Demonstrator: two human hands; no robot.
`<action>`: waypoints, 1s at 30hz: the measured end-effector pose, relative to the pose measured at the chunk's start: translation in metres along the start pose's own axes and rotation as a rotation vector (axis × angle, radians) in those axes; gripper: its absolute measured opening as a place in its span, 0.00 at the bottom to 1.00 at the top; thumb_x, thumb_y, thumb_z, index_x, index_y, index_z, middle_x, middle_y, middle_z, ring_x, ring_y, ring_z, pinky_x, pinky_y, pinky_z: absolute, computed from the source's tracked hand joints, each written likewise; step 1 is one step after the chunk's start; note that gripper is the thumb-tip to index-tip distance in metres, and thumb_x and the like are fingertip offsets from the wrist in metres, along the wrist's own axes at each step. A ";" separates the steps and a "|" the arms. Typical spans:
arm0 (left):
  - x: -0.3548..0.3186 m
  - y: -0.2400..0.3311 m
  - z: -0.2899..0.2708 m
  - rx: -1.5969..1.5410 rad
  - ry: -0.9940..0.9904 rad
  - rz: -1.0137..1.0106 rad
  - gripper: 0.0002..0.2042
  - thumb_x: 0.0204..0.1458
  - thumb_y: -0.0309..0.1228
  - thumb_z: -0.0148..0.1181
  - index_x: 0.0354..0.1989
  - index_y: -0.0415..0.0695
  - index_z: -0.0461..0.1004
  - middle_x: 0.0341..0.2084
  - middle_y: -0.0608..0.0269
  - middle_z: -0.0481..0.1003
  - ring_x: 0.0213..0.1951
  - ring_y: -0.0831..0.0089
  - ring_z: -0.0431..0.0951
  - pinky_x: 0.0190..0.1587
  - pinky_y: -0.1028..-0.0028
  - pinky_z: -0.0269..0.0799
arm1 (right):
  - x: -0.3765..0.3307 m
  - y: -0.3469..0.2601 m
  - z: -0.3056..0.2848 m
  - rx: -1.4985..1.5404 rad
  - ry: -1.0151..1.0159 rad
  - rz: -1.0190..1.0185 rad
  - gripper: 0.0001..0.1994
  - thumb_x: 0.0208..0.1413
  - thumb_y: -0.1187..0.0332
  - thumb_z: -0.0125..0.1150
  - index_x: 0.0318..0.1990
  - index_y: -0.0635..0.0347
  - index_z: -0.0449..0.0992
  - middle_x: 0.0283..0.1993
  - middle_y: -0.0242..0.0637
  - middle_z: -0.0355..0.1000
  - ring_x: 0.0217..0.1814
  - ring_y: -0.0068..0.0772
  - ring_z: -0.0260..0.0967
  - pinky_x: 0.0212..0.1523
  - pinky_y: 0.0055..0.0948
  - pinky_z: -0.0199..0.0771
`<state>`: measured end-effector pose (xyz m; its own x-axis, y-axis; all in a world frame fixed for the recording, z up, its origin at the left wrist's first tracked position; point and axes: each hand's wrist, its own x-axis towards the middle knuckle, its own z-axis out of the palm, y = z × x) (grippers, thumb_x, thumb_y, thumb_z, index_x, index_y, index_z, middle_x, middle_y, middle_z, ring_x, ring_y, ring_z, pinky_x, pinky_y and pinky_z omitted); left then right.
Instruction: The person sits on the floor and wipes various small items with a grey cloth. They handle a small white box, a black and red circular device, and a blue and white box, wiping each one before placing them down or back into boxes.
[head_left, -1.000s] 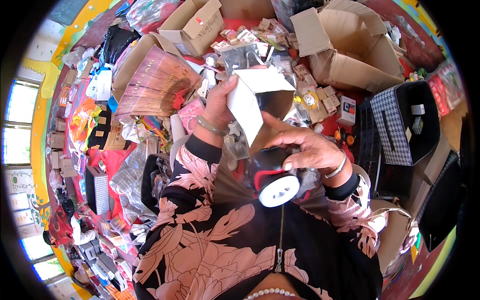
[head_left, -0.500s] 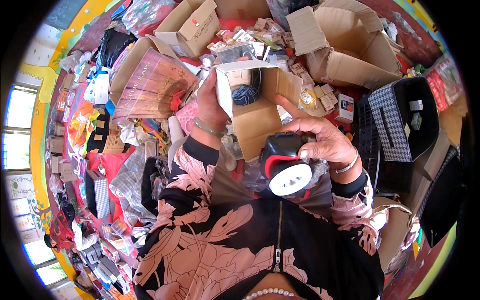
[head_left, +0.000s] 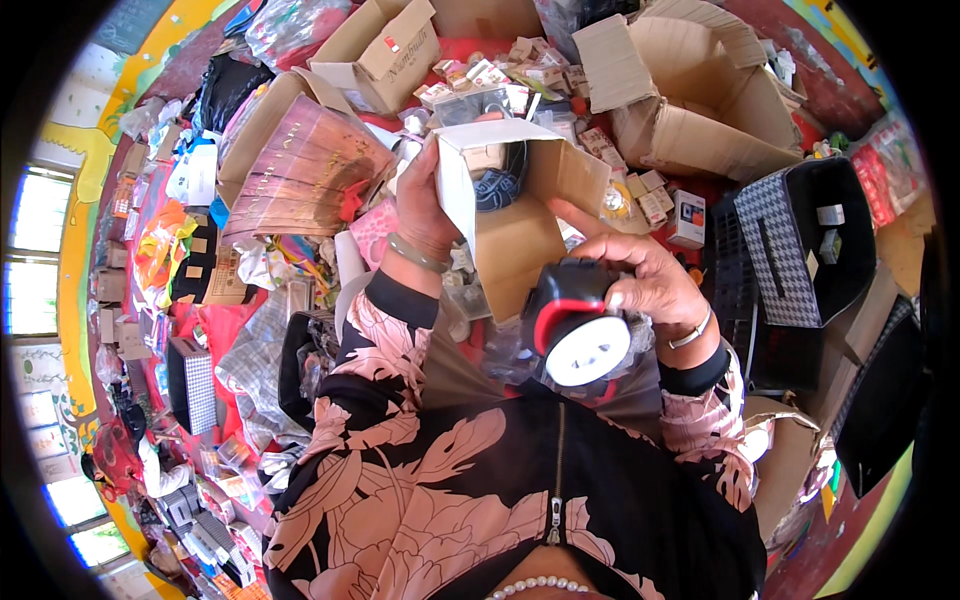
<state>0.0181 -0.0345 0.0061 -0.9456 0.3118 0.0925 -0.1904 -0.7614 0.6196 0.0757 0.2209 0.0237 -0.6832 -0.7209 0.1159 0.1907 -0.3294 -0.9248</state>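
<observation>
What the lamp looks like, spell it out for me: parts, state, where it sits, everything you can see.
The lamp has a rounded, glossy black body, plastic by its look, with a curved red band behind a round white face. Whether it is lit cannot be told. It is tilted, its face toward the person. The right hand holds it at its upper right, outside the box, near the open end.

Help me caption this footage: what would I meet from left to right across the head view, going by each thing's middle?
Window, pink pleated fan shape, left hand, open cardboard box, black-and-red lamp-like device, right hand, houndstooth-patterned bin.
</observation>
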 end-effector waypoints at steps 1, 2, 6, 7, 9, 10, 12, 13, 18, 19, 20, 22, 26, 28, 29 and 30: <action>-0.001 0.001 0.000 -0.026 0.013 -0.004 0.33 0.56 0.47 0.49 0.60 0.29 0.58 0.52 0.47 0.69 0.52 0.59 0.72 0.57 0.65 0.65 | 0.001 -0.001 0.006 0.100 0.037 -0.005 0.28 0.48 0.59 0.68 0.53 0.67 0.70 0.63 0.44 0.59 0.54 0.26 0.67 0.53 0.27 0.66; 0.001 -0.001 -0.003 -0.008 0.033 -0.043 0.31 0.57 0.46 0.48 0.59 0.29 0.59 0.50 0.48 0.70 0.51 0.60 0.73 0.55 0.65 0.67 | -0.002 -0.004 0.011 0.193 0.087 -0.011 0.28 0.48 0.58 0.68 0.54 0.67 0.70 0.60 0.43 0.65 0.53 0.27 0.68 0.54 0.26 0.66; -0.003 -0.025 -0.010 -0.027 0.149 -0.205 0.21 0.59 0.42 0.47 0.51 0.35 0.68 0.43 0.54 0.75 0.44 0.63 0.77 0.47 0.67 0.73 | -0.018 -0.011 0.028 0.387 0.442 -0.176 0.28 0.48 0.56 0.68 0.51 0.66 0.70 0.46 0.36 0.74 0.46 0.28 0.73 0.50 0.27 0.72; -0.013 -0.033 -0.002 -0.013 0.142 -0.251 0.21 0.60 0.42 0.45 0.52 0.37 0.68 0.44 0.54 0.75 0.46 0.63 0.76 0.49 0.67 0.72 | -0.022 -0.018 0.038 0.411 0.460 -0.242 0.27 0.49 0.55 0.67 0.50 0.66 0.70 0.45 0.36 0.74 0.45 0.27 0.74 0.47 0.25 0.73; -0.041 -0.055 0.015 -0.093 0.174 -0.433 0.20 0.61 0.43 0.44 0.53 0.41 0.68 0.46 0.56 0.74 0.48 0.62 0.74 0.51 0.61 0.70 | -0.044 -0.012 0.044 0.498 0.586 -0.285 0.25 0.51 0.58 0.65 0.51 0.67 0.69 0.45 0.37 0.74 0.45 0.29 0.74 0.47 0.27 0.74; -0.059 -0.064 0.021 -0.182 0.223 -0.565 0.20 0.61 0.43 0.44 0.54 0.43 0.68 0.47 0.58 0.74 0.49 0.60 0.74 0.52 0.56 0.70 | -0.056 -0.013 0.051 0.547 0.654 -0.289 0.23 0.52 0.60 0.64 0.51 0.67 0.69 0.45 0.38 0.74 0.45 0.30 0.74 0.48 0.28 0.75; -0.088 -0.068 0.041 -0.227 0.153 -0.697 0.20 0.60 0.44 0.45 0.55 0.47 0.67 0.50 0.58 0.72 0.52 0.53 0.70 0.50 0.40 0.65 | -0.075 -0.020 0.062 0.624 0.632 -0.337 0.20 0.53 0.66 0.62 0.50 0.68 0.69 0.45 0.40 0.74 0.45 0.33 0.74 0.48 0.30 0.76; -0.104 -0.074 0.048 -0.229 0.083 -0.681 0.20 0.60 0.44 0.46 0.55 0.47 0.67 0.50 0.57 0.72 0.52 0.52 0.70 0.50 0.38 0.64 | -0.087 -0.024 0.066 0.628 0.634 -0.342 0.19 0.54 0.67 0.62 0.50 0.68 0.69 0.45 0.40 0.74 0.45 0.33 0.74 0.48 0.30 0.76; -0.143 -0.091 0.011 -0.085 -0.010 -0.717 0.20 0.61 0.40 0.43 0.53 0.37 0.67 0.48 0.53 0.73 0.48 0.62 0.75 0.54 0.65 0.69 | -0.122 -0.041 0.089 0.270 0.675 -0.396 0.18 0.54 0.72 0.61 0.53 0.67 0.69 0.47 0.39 0.74 0.47 0.29 0.73 0.51 0.28 0.73; -0.144 -0.097 0.011 -0.039 -0.057 -0.769 0.20 0.62 0.39 0.44 0.53 0.36 0.67 0.48 0.54 0.73 0.48 0.63 0.75 0.53 0.67 0.69 | -0.124 -0.043 0.096 0.132 0.724 -0.432 0.20 0.53 0.75 0.61 0.54 0.66 0.69 0.47 0.38 0.74 0.48 0.25 0.71 0.51 0.26 0.71; -0.149 -0.106 0.010 0.005 -0.090 -0.819 0.20 0.62 0.39 0.44 0.53 0.36 0.67 0.48 0.54 0.73 0.47 0.65 0.75 0.52 0.68 0.70 | -0.123 -0.044 0.106 -0.011 0.768 -0.487 0.22 0.51 0.77 0.63 0.55 0.66 0.68 0.48 0.37 0.74 0.47 0.24 0.71 0.51 0.24 0.70; -0.154 -0.113 0.005 -0.003 -0.112 -0.788 0.19 0.61 0.38 0.46 0.52 0.34 0.67 0.46 0.54 0.74 0.47 0.66 0.75 0.52 0.69 0.70 | -0.120 -0.038 0.121 -0.115 0.781 -0.578 0.24 0.49 0.78 0.64 0.56 0.66 0.67 0.47 0.36 0.73 0.47 0.22 0.70 0.50 0.21 0.69; -0.146 -0.103 0.011 0.216 -0.002 -0.578 0.16 0.59 0.35 0.51 0.49 0.36 0.72 0.42 0.61 0.76 0.43 0.71 0.76 0.47 0.73 0.71 | -0.110 -0.022 0.134 -0.207 0.766 -0.608 0.27 0.47 0.81 0.66 0.57 0.66 0.67 0.46 0.34 0.72 0.46 0.20 0.69 0.50 0.19 0.68; -0.150 -0.084 0.005 1.021 -0.008 -0.206 0.13 0.58 0.31 0.52 0.47 0.35 0.74 0.40 0.62 0.77 0.42 0.74 0.76 0.46 0.75 0.69 | -0.105 -0.016 0.137 -0.217 0.745 -0.569 0.27 0.46 0.81 0.66 0.56 0.66 0.67 0.45 0.32 0.72 0.46 0.18 0.68 0.49 0.18 0.68; -0.153 -0.074 0.006 1.112 -0.013 -0.071 0.13 0.58 0.30 0.52 0.46 0.35 0.74 0.39 0.62 0.77 0.41 0.75 0.75 0.46 0.75 0.69 | -0.105 -0.012 0.135 -0.218 0.750 -0.555 0.27 0.46 0.81 0.67 0.56 0.66 0.68 0.45 0.32 0.72 0.46 0.18 0.68 0.48 0.18 0.68; -0.159 -0.060 0.007 1.212 -0.004 0.067 0.13 0.57 0.30 0.53 0.46 0.35 0.74 0.38 0.62 0.77 0.41 0.77 0.75 0.46 0.76 0.69 | -0.101 -0.006 0.134 -0.205 0.745 -0.543 0.27 0.46 0.81 0.67 0.56 0.66 0.68 0.45 0.32 0.72 0.45 0.18 0.68 0.48 0.18 0.67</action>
<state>0.1816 -0.0344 -0.0404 -0.9429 0.2959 0.1531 0.2308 0.2487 0.9407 0.2379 0.2144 0.0662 -0.9304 0.0981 0.3533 -0.3649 -0.3413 -0.8662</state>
